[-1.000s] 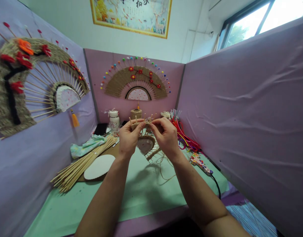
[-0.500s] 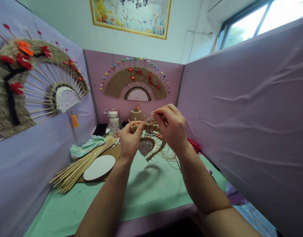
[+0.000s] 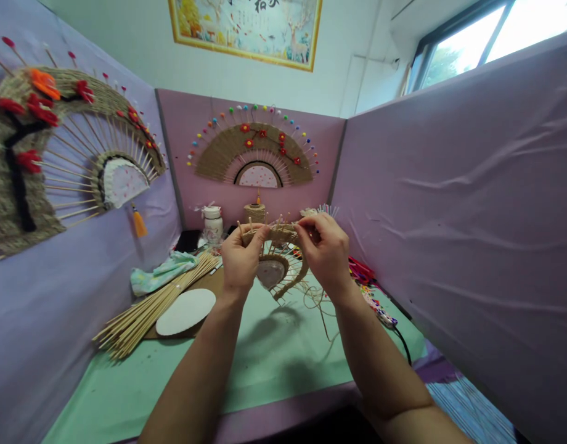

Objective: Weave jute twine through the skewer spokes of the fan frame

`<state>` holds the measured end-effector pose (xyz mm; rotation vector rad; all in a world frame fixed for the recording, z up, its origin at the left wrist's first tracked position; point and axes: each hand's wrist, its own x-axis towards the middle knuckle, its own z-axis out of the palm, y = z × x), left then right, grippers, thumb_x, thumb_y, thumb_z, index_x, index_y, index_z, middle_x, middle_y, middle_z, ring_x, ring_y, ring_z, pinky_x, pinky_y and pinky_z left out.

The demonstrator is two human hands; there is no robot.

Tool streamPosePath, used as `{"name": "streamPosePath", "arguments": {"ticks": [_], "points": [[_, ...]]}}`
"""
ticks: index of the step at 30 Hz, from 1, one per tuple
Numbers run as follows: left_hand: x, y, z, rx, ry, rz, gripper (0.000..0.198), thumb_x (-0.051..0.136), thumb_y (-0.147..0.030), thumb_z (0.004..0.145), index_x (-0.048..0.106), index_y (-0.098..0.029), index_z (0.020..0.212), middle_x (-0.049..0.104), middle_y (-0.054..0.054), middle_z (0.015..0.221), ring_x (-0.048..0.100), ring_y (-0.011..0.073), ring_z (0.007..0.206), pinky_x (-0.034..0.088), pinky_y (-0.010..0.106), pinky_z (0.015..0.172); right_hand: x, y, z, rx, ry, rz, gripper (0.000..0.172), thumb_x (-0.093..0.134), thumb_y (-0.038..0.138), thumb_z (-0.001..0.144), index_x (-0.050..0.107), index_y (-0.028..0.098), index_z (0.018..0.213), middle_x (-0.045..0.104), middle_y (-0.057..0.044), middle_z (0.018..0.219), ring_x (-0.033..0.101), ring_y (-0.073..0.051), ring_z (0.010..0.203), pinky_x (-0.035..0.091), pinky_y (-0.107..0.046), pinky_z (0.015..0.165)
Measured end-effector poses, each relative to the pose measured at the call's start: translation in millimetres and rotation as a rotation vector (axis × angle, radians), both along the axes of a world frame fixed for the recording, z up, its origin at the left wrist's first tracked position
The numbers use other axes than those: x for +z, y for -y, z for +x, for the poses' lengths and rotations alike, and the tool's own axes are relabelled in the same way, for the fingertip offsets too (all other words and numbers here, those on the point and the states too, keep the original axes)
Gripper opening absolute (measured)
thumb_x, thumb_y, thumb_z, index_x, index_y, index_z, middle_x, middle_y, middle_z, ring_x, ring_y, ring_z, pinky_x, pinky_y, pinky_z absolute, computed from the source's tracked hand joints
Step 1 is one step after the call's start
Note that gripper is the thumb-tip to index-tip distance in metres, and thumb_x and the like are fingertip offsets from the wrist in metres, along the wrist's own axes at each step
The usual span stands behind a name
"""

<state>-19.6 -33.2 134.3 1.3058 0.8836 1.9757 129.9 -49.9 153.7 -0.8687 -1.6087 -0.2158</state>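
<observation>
I hold a small half-made fan (image 3: 278,259) of bamboo sticks and jute twine up above the green table (image 3: 265,364). My left hand (image 3: 240,259) pinches its upper left rim, fingers closed on the sticks. My right hand (image 3: 325,253) is closed on the upper right part, pinching the twine band there. A loose strand of jute twine (image 3: 320,305) hangs down from the fan towards the table. The fan's white paper centre shows between my hands.
A bundle of bamboo sticks (image 3: 158,302) and a white paper disc (image 3: 185,311) lie at the left. A twine spool (image 3: 254,213), a white bottle (image 3: 213,225) and coloured pipe cleaners (image 3: 362,271) stand behind. Finished fans (image 3: 256,154) hang on the purple partitions.
My right hand rose pulling the twine half a second ago and has come back down to the fan's right rim. The left hand stayed put on the fan.
</observation>
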Motion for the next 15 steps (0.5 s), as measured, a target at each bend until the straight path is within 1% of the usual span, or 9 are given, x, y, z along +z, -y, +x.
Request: {"name": "streamPosePath", "arguments": {"ticks": [2, 5, 7, 10, 13, 15], "points": [[-0.1, -2.7, -3.9, -0.086, 0.004, -0.001, 0.035, 0.078, -0.044, 0.066, 0.071, -0.016, 0.086, 0.063, -0.002, 0.062, 0.050, 0.0072, 0.050, 0.039, 0.019, 0.047, -4.7, -3.2, 0.9, 0.022, -0.034, -0.088, 0.011, 0.057, 0.024, 0.086, 0.061, 0.019, 0.077, 0.062, -0.003, 0.078, 0.055, -0.016, 0.073, 0.043, -0.029, 0.067], [-0.8, -8.3, -12.4, -0.280, 0.025, 0.005, 0.046, 0.075, -0.051, 0.067, 0.071, -0.017, 0.098, 0.070, 0.004, 0.078, 0.056, 0.0089, 0.057, 0.042, 0.020, 0.050, -9.6, -6.7, 1.1, 0.048, -0.102, -0.168, 0.011, 0.058, 0.026, 0.084, 0.062, 0.018, 0.077, 0.063, -0.003, 0.076, 0.055, -0.015, 0.070, 0.043, -0.028, 0.065], [0.0, -9.8, -18.1, -0.362, 0.034, -0.009, 0.047, 0.074, -0.052, 0.067, 0.072, -0.017, 0.097, 0.072, 0.007, 0.085, 0.061, 0.0109, 0.063, 0.045, 0.021, 0.053, -10.8, -6.9, -0.3, 0.075, -0.123, -0.190, 0.012, 0.059, 0.027, 0.084, 0.062, 0.018, 0.077, 0.064, -0.003, 0.076, 0.055, -0.015, 0.069, 0.043, -0.028, 0.065], [3.9, -7.2, -24.2, -0.380, 0.029, -0.049, 0.041, 0.080, -0.045, 0.062, 0.074, -0.017, 0.091, 0.073, 0.007, 0.087, 0.064, 0.0132, 0.068, 0.048, 0.022, 0.057, -10.1, -4.1, -4.3, 0.113, -0.129, -0.208, 0.012, 0.059, 0.027, 0.084, 0.062, 0.018, 0.077, 0.063, -0.002, 0.075, 0.056, -0.015, 0.068, 0.044, -0.027, 0.064], [7.5, -3.4, -26.9, -0.321, -0.010, -0.104, 0.038, 0.085, -0.035, 0.057, 0.074, -0.018, 0.089, 0.074, 0.006, 0.086, 0.066, 0.0138, 0.068, 0.048, 0.021, 0.055, -9.2, -0.3, -8.2, 0.127, -0.120, -0.214, 0.012, 0.059, 0.027, 0.084, 0.062, 0.018, 0.075, 0.063, -0.002, 0.074, 0.055, -0.014, 0.067, 0.044, -0.027, 0.064], [8.4, -2.5, -28.1, -0.297, -0.035, -0.122, 0.038, 0.085, -0.033, 0.055, 0.075, -0.017, 0.088, 0.074, 0.007, 0.084, 0.066, 0.0143, 0.067, 0.049, 0.021, 0.055, -9.3, 1.0, -9.7, 0.128, -0.106, -0.210, 0.012, 0.059, 0.027, 0.084, 0.062, 0.018, 0.075, 0.063, -0.002, 0.074, 0.055, -0.014, 0.067, 0.044, -0.027, 0.065]]}}
